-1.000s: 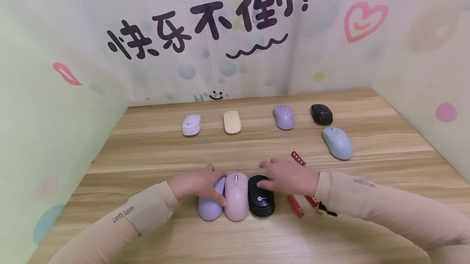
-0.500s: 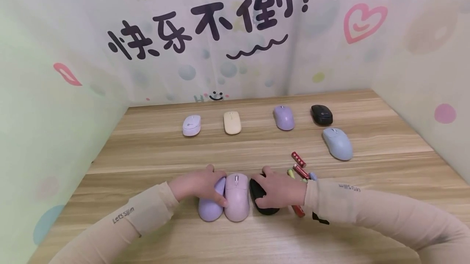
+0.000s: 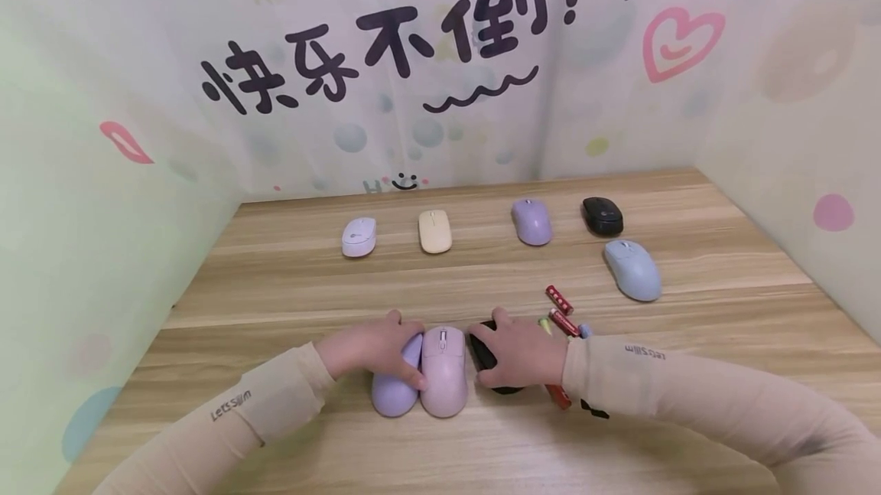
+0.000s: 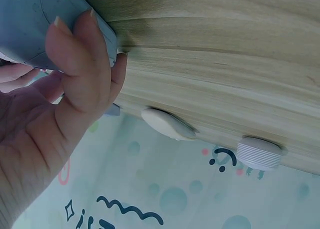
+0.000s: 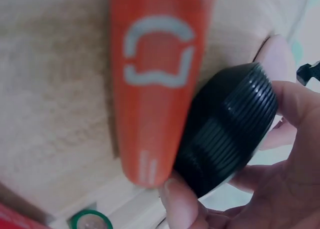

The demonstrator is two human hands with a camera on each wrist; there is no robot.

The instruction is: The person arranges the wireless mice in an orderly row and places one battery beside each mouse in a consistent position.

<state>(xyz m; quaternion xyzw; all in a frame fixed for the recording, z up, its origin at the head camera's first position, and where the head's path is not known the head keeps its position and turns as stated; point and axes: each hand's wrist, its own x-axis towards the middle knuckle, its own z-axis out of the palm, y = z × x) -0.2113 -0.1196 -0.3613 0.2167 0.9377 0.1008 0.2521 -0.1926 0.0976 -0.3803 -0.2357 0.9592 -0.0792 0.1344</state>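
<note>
My left hand [image 3: 377,346] grips a purple computer mouse [image 3: 394,395] from above, the thumb along its right side. That mouse [image 4: 30,24] looks bluish in the left wrist view. Beside it on the table lies a pink mouse [image 3: 443,380], which the left thumb reaches. To the right, my right hand [image 3: 519,353] holds a black mouse [image 3: 483,355], mostly hidden under the palm and fingers. The right wrist view shows the ribbed side of the black mouse [image 5: 225,129] between thumb and fingers.
An orange-red battery [image 3: 559,397], red batteries [image 3: 559,300] and a blue-ended one [image 3: 585,330] lie around the right wrist. Farther back are a white mouse [image 3: 359,237], a cream mouse [image 3: 435,232], another purple mouse [image 3: 531,222], another black mouse [image 3: 603,216] and a light blue mouse [image 3: 633,271].
My right hand has come down leftward onto the black mouse and taken hold of it. The black mouse has shifted slightly right and away from the pink one. The left hand stays in place.
</note>
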